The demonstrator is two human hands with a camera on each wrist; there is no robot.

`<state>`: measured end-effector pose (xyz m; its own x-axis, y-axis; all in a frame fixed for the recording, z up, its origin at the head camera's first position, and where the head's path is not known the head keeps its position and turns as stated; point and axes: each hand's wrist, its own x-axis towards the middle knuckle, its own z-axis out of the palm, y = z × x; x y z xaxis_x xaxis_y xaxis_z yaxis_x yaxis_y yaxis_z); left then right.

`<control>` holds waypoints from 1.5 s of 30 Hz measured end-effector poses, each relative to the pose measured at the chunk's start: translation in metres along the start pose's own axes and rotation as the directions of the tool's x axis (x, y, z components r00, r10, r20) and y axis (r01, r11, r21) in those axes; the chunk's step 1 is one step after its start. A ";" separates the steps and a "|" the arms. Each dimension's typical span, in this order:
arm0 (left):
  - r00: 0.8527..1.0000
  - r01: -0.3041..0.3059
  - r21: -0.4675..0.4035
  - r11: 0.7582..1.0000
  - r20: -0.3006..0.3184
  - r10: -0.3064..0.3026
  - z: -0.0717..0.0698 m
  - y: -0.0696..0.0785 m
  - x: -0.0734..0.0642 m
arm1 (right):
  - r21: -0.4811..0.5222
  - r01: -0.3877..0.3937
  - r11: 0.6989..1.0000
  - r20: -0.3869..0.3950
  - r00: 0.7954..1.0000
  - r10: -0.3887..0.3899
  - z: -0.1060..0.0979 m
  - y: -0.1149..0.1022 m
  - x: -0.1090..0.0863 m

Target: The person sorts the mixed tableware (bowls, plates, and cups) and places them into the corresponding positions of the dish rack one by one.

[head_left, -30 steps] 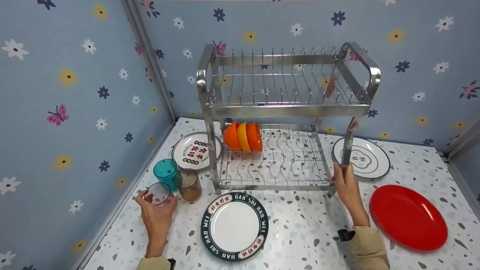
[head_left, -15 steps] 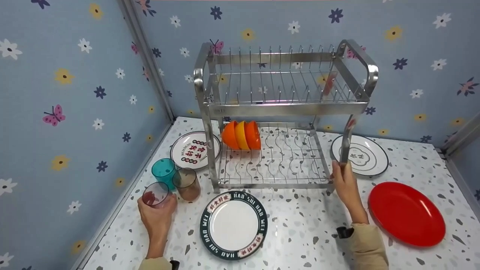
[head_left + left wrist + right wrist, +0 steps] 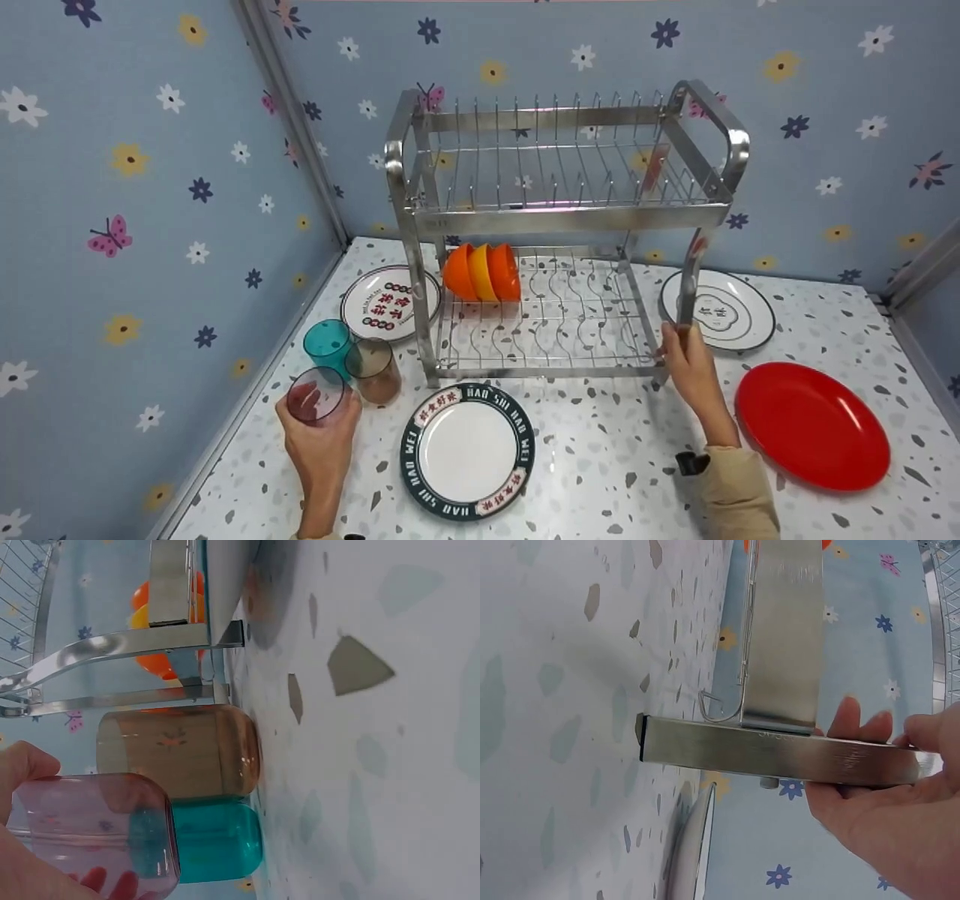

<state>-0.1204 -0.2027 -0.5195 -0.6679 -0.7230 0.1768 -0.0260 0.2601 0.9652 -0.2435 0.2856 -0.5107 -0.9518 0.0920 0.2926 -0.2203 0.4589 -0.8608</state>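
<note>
My left hand (image 3: 322, 442) grips a clear pink tumbler (image 3: 97, 832), fingers and thumb round its sides. In the left wrist view its base hangs clear of the table. Right behind it stand a teal tumbler (image 3: 327, 339) and a brown tumbler (image 3: 377, 379), side by side. My right hand (image 3: 686, 360) holds the right front leg (image 3: 780, 755) of a two-tier metal dish rack (image 3: 570, 217), fingers on one side and thumb on the other. Orange and yellow bowls (image 3: 482, 274) sit nested on their sides at the left of the rack's lower tier.
A white plate with a dark green lettered rim (image 3: 412, 457) lies in front of the rack. A white plate with red writing (image 3: 360, 300) is behind the tumblers. To the right are another white plate (image 3: 746, 315) and a red oval plate (image 3: 814, 427). Patterned walls (image 3: 150, 300) border the table.
My left hand has raised the pink tumbler slightly, and its rim looks larger in the head view. My right hand stays on the rack leg.
</note>
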 end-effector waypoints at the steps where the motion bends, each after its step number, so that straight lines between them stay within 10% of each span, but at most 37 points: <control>1: 1.000 -0.013 -0.006 1.000 -0.003 0.013 0.000 0.002 -0.001 | 0.000 0.007 1.000 0.002 1.000 -0.007 -0.001 0.000 0.000; 11: 0.995 -0.095 0.020 0.995 -0.002 0.095 0.001 0.025 -0.018 | -0.043 0.030 0.999 -0.072 0.997 -0.033 -0.008 -0.011 -0.002; 17: 0.985 -0.158 -0.171 0.972 0.040 0.167 0.009 0.037 -0.025 | -0.013 0.030 0.999 -0.118 0.993 -0.032 -0.014 -0.025 -0.006; 24: 0.969 -0.200 -0.201 0.959 0.100 0.224 0.019 0.046 -0.038 | 0.073 0.118 0.990 -0.248 0.964 -0.096 -0.013 -0.040 -0.009; 33: 0.924 -0.277 -0.176 0.945 0.219 0.312 0.037 0.051 -0.051 | 0.074 0.229 0.971 -0.368 0.911 -0.186 -0.009 -0.094 -0.023; 45: 0.827 -0.318 -0.272 0.908 0.390 0.406 0.076 0.051 -0.081 | 0.035 0.362 0.932 -0.348 0.878 -0.328 0.007 -0.101 -0.027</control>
<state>-0.1241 -0.0821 -0.4991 -0.8526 -0.2429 0.4627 0.3905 0.2921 0.8730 -0.1971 0.2311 -0.4348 -0.6895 0.2378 0.6842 -0.5568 0.4301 -0.7106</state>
